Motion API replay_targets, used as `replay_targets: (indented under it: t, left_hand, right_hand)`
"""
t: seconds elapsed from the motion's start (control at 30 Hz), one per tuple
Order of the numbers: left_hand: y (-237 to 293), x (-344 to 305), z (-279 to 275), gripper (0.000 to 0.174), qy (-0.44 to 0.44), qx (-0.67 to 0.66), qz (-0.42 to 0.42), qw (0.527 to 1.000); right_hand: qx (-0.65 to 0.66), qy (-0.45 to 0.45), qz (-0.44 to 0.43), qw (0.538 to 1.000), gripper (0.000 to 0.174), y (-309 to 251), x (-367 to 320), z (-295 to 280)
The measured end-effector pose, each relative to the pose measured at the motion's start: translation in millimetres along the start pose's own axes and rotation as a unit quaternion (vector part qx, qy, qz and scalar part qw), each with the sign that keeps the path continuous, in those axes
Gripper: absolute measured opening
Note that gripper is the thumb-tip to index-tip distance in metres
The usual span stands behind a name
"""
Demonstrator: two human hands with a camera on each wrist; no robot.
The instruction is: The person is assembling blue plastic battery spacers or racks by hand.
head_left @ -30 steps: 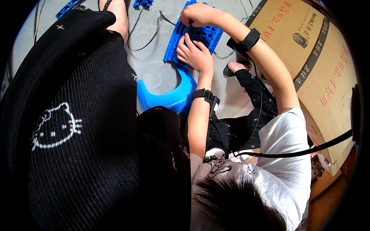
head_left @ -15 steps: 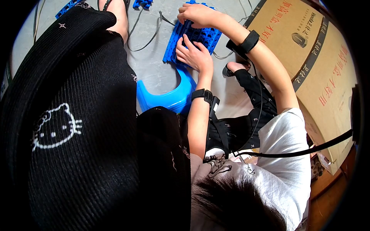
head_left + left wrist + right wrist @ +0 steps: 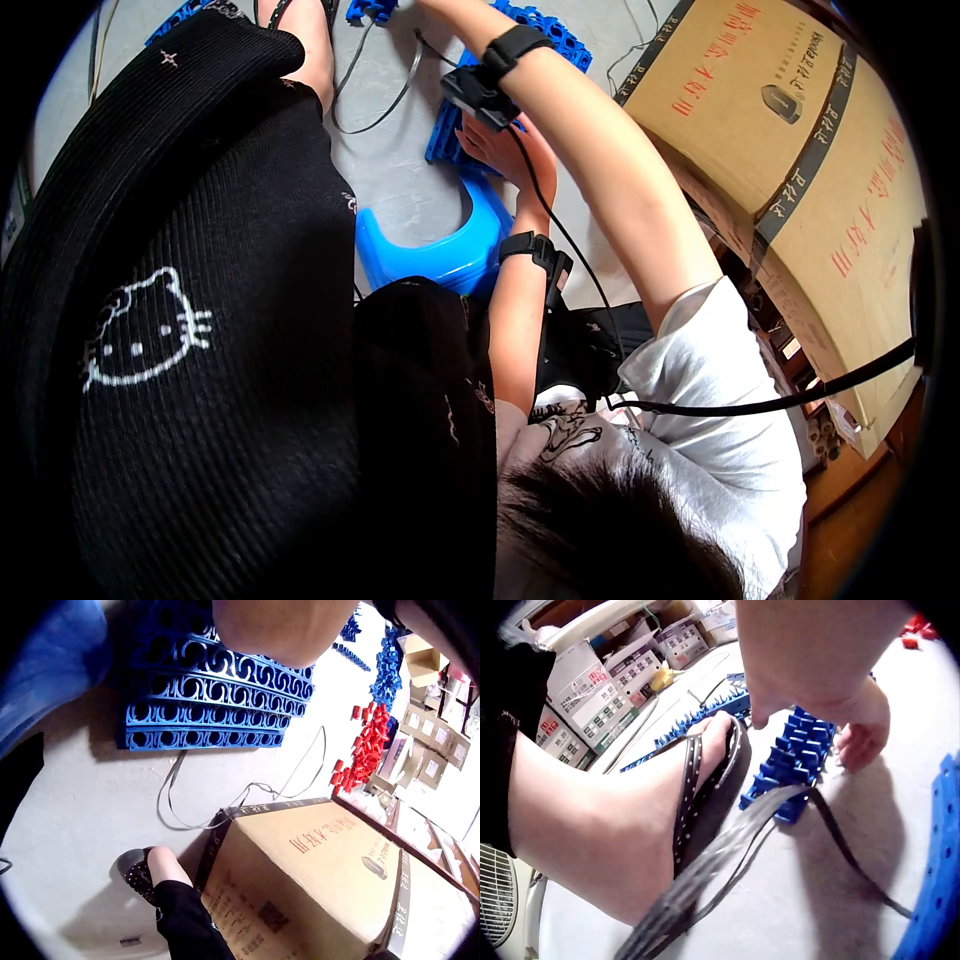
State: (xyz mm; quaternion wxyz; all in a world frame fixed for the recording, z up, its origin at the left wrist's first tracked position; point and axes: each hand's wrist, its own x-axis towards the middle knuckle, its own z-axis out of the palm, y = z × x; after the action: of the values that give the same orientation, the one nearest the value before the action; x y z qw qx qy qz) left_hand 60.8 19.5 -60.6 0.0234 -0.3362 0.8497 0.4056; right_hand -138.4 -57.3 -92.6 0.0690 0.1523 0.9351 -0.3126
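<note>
One flat blue rack under left hand runs away from stool

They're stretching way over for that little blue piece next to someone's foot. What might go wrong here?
1. The right hand reaches close beside a sandalled foot. If that foot shifts, the fingers might get stepped on.
2. A black strap lies against the small blue piece. It may snag or drag along when the piece is lifted.
</note>
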Motion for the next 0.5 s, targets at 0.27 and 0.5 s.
replay_targets:
  t: [0.27,0.5]
  left_hand:
    - [-9,15,-1,0.043,0.035,0.036,0.015,0.999]
    - [-7,-4,2,0.043,-0.001,0.030,0.011,0.999]
  right_hand:
    - [0.012,-0.018,0.124,0.992,0.064,9,8,26]
    - [0.023,0.015,0.085,0.996,0.042,43,11,6]
